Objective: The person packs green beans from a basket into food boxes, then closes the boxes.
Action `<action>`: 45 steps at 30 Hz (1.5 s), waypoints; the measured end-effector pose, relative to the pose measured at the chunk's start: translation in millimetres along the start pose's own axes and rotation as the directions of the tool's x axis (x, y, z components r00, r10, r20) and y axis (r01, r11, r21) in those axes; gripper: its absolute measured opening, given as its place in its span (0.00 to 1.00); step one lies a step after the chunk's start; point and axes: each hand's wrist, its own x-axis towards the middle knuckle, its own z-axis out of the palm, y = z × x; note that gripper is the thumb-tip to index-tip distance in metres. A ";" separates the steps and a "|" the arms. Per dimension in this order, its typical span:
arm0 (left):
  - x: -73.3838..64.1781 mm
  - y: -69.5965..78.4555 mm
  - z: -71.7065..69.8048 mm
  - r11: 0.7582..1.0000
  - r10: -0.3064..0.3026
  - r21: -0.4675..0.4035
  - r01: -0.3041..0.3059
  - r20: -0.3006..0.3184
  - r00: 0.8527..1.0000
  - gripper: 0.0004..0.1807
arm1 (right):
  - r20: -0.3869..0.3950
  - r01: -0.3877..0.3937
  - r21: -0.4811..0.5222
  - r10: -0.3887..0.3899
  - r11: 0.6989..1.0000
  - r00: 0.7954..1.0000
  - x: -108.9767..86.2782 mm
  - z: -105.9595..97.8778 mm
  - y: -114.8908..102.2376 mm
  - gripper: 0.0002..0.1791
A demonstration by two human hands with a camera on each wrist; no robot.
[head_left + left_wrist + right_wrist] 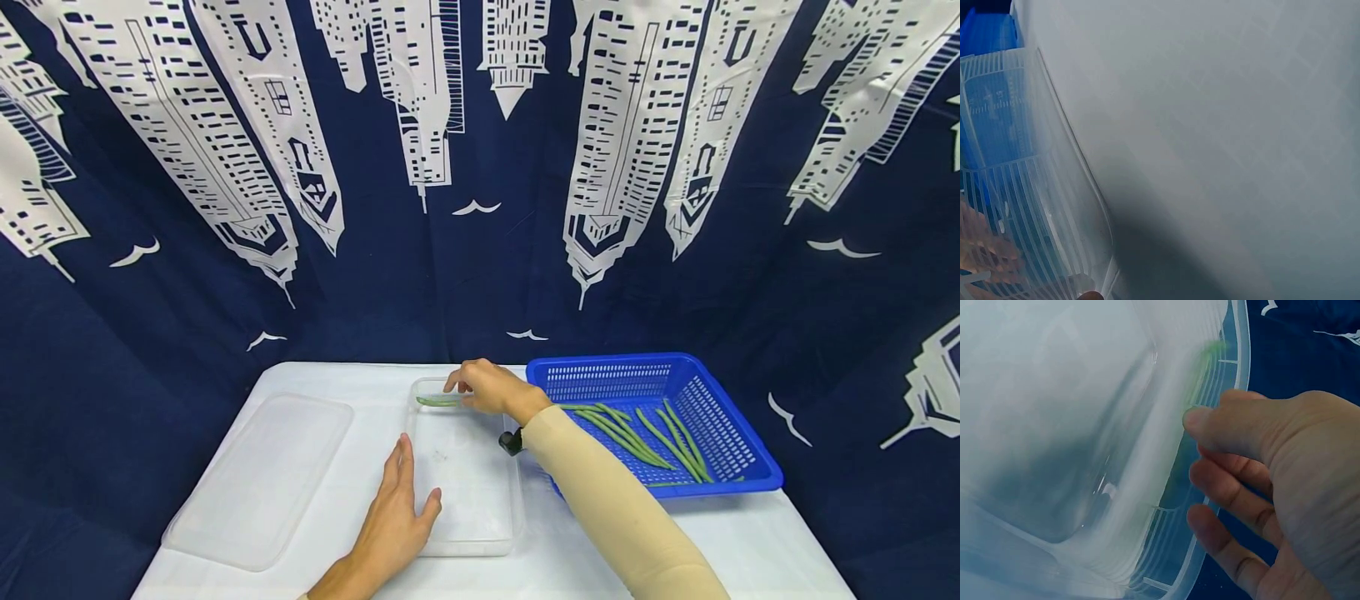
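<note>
A clear plastic container (465, 547) stands in the middle of the table. At its far end lies a green bean (437, 402), lengthwise along the short wall. My right hand (491, 389) is over that end, its fingertips right at the bean; in the right wrist view the thumb (1200, 422) overlaps the container's rim and the other fingers are loosely bent. A blurred green streak shows beside the thumb. My left hand (393, 512) is at the container's left side, fingers straight and thumb spread. Only one left fingertip (1090, 295) shows in the left wrist view.
A blue basket (750, 450) with several green beans (626, 437) is at the right, partly behind my right forearm. On the left lies a translucent lid (262, 475). The white table (375, 392) meets a dark blue curtain (375, 292) at its back edge.
</note>
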 end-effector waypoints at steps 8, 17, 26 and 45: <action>-0.6 -0.4 1.4 1.000 0.024 0.011 -0.023 -0.007 1.000 0.55 | -0.020 -0.040 -0.033 0.040 0.999 0.999 -12.9 -8.2 2.0 0.20; -0.3 -1.4 -0.8 1.000 0.012 0.008 -0.012 -0.009 1.000 0.55 | -0.079 -0.011 -0.081 0.004 0.997 0.997 -37.0 -29.9 9.1 0.19; 0.2 -3.3 0.7 1.000 0.003 -0.012 -0.004 -0.007 1.000 0.55 | -0.168 -0.023 -0.089 0.008 0.996 0.986 -70.5 -49.9 26.7 0.18; 0.5 -5.4 2.2 1.000 0.012 -0.005 -0.012 -0.025 1.000 0.54 | -0.098 -0.115 0.005 0.115 0.993 0.989 -126.9 -53.0 104.6 0.22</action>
